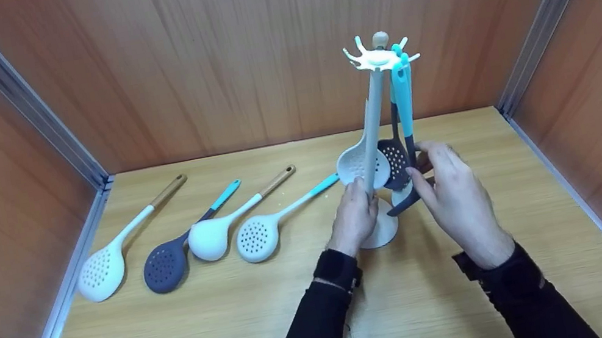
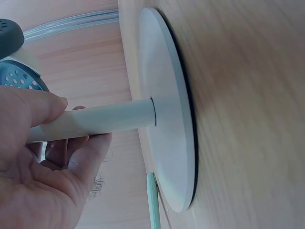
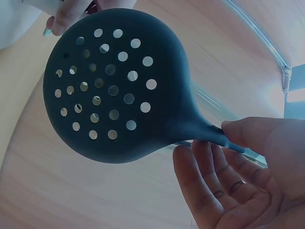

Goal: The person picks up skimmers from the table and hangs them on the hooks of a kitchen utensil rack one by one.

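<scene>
My left hand grips the pale post of a utensil stand just above its round base, which rests on the table. My right hand pinches the neck of a dark skimmer between thumb and fingers. The skimmer's turquoise handle reaches up to the stand's hook ring; in the head view its head appears nearly edge-on. Behind it hangs another dark perforated utensil, and a white perforated one hangs at the left of the post, partly hidden.
To the left on the table lie a white skimmer with wooden handle, a dark skimmer, a white ladle and a white skimmer with turquoise handle. Wood-look panels enclose the back and sides.
</scene>
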Demonstrator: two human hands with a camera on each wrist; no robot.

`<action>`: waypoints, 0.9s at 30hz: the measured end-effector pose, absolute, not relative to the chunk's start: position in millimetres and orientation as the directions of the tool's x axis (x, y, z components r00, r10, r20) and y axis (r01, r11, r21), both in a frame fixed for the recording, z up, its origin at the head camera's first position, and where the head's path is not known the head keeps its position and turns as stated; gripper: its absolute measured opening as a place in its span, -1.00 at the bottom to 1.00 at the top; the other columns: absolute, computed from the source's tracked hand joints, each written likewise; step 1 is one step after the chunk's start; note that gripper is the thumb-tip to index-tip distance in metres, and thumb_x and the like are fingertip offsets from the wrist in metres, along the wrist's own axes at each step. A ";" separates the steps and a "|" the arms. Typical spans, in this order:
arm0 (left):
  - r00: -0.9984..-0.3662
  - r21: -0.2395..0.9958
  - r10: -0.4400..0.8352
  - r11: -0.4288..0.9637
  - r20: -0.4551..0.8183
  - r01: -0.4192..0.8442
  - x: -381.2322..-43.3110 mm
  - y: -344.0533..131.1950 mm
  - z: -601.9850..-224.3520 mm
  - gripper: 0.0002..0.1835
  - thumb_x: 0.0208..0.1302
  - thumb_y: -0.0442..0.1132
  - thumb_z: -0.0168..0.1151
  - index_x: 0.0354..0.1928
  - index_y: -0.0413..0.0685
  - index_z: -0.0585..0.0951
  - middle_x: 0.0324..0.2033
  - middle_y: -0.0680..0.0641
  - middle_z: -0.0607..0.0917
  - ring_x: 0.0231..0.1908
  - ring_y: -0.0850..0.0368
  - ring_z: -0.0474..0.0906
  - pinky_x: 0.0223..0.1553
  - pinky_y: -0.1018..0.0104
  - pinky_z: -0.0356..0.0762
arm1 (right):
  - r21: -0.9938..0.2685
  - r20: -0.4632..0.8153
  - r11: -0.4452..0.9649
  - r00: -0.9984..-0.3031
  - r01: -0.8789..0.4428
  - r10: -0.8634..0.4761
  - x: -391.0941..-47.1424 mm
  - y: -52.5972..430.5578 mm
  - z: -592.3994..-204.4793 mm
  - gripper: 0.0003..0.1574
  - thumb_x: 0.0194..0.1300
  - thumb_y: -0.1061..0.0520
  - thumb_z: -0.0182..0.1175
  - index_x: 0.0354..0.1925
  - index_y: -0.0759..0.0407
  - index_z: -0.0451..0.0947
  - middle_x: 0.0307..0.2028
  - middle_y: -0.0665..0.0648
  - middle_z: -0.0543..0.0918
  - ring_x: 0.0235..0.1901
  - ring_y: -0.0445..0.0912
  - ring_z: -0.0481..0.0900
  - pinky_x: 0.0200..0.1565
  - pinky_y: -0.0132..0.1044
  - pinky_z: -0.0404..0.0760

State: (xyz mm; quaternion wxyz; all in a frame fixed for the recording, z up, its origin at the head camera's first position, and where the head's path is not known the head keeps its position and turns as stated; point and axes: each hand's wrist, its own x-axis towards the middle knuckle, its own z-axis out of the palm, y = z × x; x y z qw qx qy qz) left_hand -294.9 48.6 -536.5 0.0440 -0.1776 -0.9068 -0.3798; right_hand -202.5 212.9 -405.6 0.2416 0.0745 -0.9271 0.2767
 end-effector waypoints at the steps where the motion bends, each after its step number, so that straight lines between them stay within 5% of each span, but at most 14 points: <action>1: -0.935 0.674 0.288 0.650 0.208 0.351 -295.4 49.0 -536.7 -0.83 0.80 -0.30 0.22 0.21 -0.23 0.56 0.13 -0.28 0.75 0.14 -0.17 0.80 0.24 -0.10 0.86 | -0.477 0.487 0.836 -0.873 -0.271 -0.005 -202.5 212.8 -405.6 -0.49 0.71 0.27 0.39 0.47 0.35 0.56 0.06 0.34 0.77 0.09 0.21 0.87 -0.11 0.13 0.91; 14: -0.949 0.690 0.269 0.656 0.165 0.306 -296.0 50.9 -536.9 -0.81 0.82 -0.26 0.21 0.26 -0.19 0.55 0.19 -0.26 0.76 0.22 -0.18 0.81 0.29 -0.11 0.86 | -0.489 0.486 0.831 -0.874 -0.265 0.007 -192.9 210.2 -399.7 -0.50 0.71 0.26 0.40 0.46 0.33 0.57 0.09 0.31 0.77 0.13 0.19 0.89 0.03 0.15 0.96; 27: -0.936 0.649 0.220 0.676 0.274 0.349 -289.6 54.8 -544.4 -0.79 0.76 -0.25 0.35 0.18 -0.17 0.56 -0.02 -0.23 0.75 -0.02 -0.16 0.83 -0.02 -0.06 0.88 | -0.549 0.470 0.769 -0.882 -0.328 -0.041 -187.5 193.6 -408.2 -0.62 0.69 0.32 0.39 0.36 0.31 0.62 0.11 0.26 0.75 0.09 0.07 0.86 0.10 -0.07 0.96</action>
